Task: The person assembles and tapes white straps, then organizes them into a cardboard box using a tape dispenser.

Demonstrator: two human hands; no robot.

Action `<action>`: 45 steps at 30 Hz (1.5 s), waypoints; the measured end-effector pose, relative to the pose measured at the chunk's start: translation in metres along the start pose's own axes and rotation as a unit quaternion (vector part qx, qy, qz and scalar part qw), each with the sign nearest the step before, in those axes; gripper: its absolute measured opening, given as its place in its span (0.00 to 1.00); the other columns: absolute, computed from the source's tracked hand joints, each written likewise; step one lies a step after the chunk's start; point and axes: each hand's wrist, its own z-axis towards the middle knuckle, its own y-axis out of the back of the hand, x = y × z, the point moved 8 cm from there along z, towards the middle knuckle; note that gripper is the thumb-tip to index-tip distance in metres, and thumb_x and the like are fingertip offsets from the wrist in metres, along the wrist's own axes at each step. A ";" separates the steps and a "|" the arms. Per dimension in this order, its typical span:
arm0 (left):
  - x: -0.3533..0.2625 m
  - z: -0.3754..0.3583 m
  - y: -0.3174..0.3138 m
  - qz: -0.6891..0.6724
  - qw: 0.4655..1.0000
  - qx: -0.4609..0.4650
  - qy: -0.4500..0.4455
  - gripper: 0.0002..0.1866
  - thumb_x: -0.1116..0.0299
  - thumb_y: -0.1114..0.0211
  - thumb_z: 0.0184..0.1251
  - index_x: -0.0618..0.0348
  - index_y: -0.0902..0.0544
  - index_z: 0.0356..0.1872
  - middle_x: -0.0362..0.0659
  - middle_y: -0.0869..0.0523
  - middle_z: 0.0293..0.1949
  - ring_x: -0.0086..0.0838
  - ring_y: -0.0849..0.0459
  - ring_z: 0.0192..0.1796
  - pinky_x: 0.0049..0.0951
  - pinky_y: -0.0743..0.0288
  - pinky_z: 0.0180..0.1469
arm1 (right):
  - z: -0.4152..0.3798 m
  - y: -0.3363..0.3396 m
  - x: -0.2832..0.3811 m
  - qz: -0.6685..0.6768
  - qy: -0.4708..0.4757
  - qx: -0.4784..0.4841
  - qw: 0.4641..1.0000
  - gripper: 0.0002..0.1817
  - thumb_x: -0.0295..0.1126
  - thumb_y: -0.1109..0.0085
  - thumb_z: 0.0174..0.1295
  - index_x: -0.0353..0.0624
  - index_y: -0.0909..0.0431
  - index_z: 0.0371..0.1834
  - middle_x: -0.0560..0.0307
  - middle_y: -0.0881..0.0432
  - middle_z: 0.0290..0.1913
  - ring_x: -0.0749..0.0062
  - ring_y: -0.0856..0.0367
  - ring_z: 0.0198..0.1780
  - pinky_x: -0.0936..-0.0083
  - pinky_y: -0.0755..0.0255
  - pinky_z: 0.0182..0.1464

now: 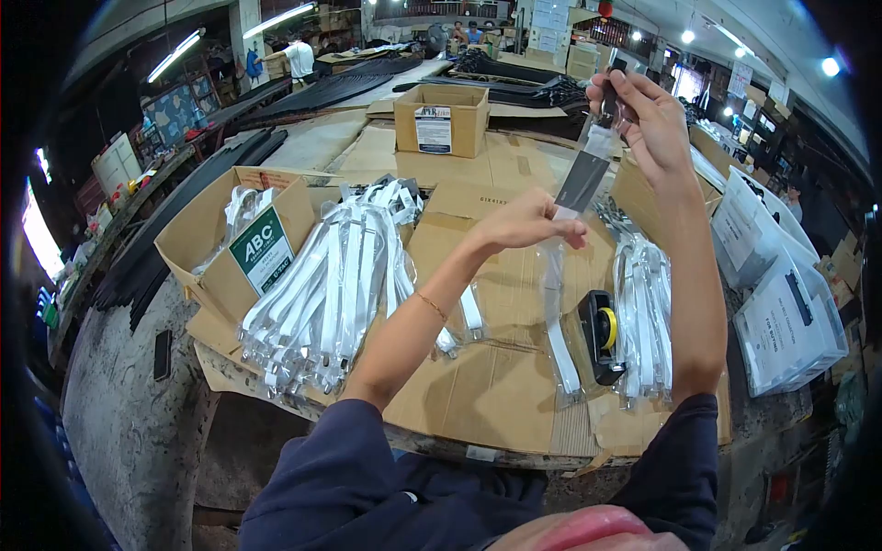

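My right hand [650, 124] is raised at the upper right, its fingers pinching the top of a white strap in a clear plastic sleeve [553, 285]. A dark card [582, 182] shows near the sleeve's upper end. Lower down, my left hand [533, 220] closes around the same sleeve just under the card. The rest of the strap hangs down to the cardboard [487, 386]. Beside its lower end stands a black tape dispenser [599, 338] with a yellow core. A pile of bagged white straps with metal clips [643, 308] lies right of the dispenser.
A larger pile of bagged straps [335, 275] lies on the left, beside an open carton [197, 243] with a green ABC label. Another carton [469, 119] stands farther back. White plastic bins [790, 321] are at right, and a phone [163, 355] lies at left. A person [299, 58] stands in the background.
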 end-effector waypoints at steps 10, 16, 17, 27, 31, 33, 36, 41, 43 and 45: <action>-0.051 0.019 0.023 -0.242 0.953 -0.173 -0.064 0.12 0.68 0.51 0.68 0.67 0.24 0.42 0.48 0.17 0.32 0.27 0.17 0.35 0.24 0.25 0.39 | -0.004 -0.006 -0.006 -0.090 0.008 -0.035 0.995 0.13 0.27 0.35 0.56 0.34 0.23 0.44 0.53 0.15 0.34 0.78 0.17 0.36 0.85 0.28 0.36; -0.044 0.022 0.032 -0.189 0.954 -0.223 -0.058 0.09 0.76 0.54 0.59 0.66 0.24 0.35 0.45 0.19 0.26 0.27 0.20 0.28 0.26 0.25 0.35 | -0.017 -0.019 -0.006 -0.175 0.023 0.057 0.983 0.14 0.33 0.41 0.62 0.33 0.22 0.45 0.54 0.16 0.36 0.79 0.18 0.39 0.81 0.25 0.43; -0.043 0.021 0.032 -0.190 0.954 -0.226 -0.059 0.09 0.76 0.54 0.59 0.66 0.24 0.35 0.45 0.19 0.26 0.27 0.20 0.28 0.26 0.25 0.35 | -0.019 -0.016 -0.007 -0.175 0.023 0.060 0.982 0.14 0.33 0.41 0.62 0.33 0.22 0.45 0.54 0.16 0.36 0.79 0.18 0.39 0.81 0.25 0.43; -0.052 0.016 0.027 -0.222 0.946 -0.229 -0.057 0.08 0.78 0.52 0.55 0.66 0.25 0.33 0.46 0.20 0.24 0.28 0.20 0.27 0.26 0.26 0.31 | -0.020 -0.014 -0.006 -0.114 0.006 0.041 0.993 0.15 0.37 0.46 0.66 0.35 0.20 0.45 0.57 0.16 0.38 0.78 0.19 0.40 0.80 0.26 0.47; -0.049 0.017 0.032 -0.200 0.949 -0.236 -0.056 0.08 0.78 0.52 0.55 0.67 0.25 0.33 0.46 0.20 0.22 0.29 0.20 0.26 0.27 0.26 0.30 | -0.025 -0.026 -0.009 -0.241 0.047 0.084 0.966 0.16 0.38 0.46 0.67 0.35 0.20 0.46 0.58 0.16 0.38 0.80 0.20 0.40 0.80 0.27 0.46; -0.048 0.016 0.033 -0.197 0.947 -0.243 -0.069 0.07 0.77 0.51 0.56 0.67 0.25 0.32 0.46 0.20 0.23 0.29 0.20 0.25 0.27 0.26 0.31 | -0.026 -0.024 -0.013 -0.271 0.052 0.101 0.956 0.18 0.39 0.47 0.67 0.34 0.20 0.46 0.59 0.17 0.37 0.81 0.20 0.39 0.81 0.28 0.45; -0.053 0.013 0.028 -0.197 0.945 -0.244 -0.090 0.07 0.76 0.50 0.58 0.67 0.25 0.31 0.47 0.19 0.24 0.29 0.20 0.26 0.27 0.26 0.31 | -0.023 -0.019 -0.016 -0.177 0.032 0.082 0.980 0.19 0.41 0.47 0.67 0.34 0.21 0.46 0.57 0.17 0.37 0.79 0.20 0.38 0.82 0.27 0.45; -0.056 0.011 0.021 -0.199 0.953 -0.225 -0.041 0.07 0.73 0.47 0.60 0.66 0.24 0.30 0.46 0.18 0.25 0.28 0.18 0.27 0.26 0.26 0.31 | -0.024 -0.016 -0.010 -0.143 0.001 0.055 0.988 0.20 0.43 0.48 0.67 0.34 0.21 0.47 0.55 0.16 0.37 0.77 0.19 0.38 0.79 0.25 0.47; -0.052 0.013 0.023 -0.179 0.953 -0.240 -0.045 0.08 0.71 0.47 0.60 0.65 0.23 0.30 0.46 0.19 0.24 0.27 0.19 0.24 0.25 0.27 0.30 | -0.026 -0.020 -0.008 -0.138 -0.004 0.055 0.989 0.20 0.43 0.48 0.67 0.34 0.21 0.47 0.55 0.16 0.37 0.77 0.19 0.38 0.79 0.25 0.46; -0.047 0.015 0.025 -0.183 0.951 -0.247 -0.045 0.08 0.71 0.46 0.60 0.65 0.23 0.29 0.46 0.20 0.23 0.27 0.20 0.23 0.25 0.27 0.29 | -0.028 -0.021 -0.009 -0.133 -0.009 0.052 0.990 0.20 0.43 0.47 0.67 0.34 0.21 0.47 0.55 0.16 0.37 0.78 0.19 0.38 0.79 0.25 0.46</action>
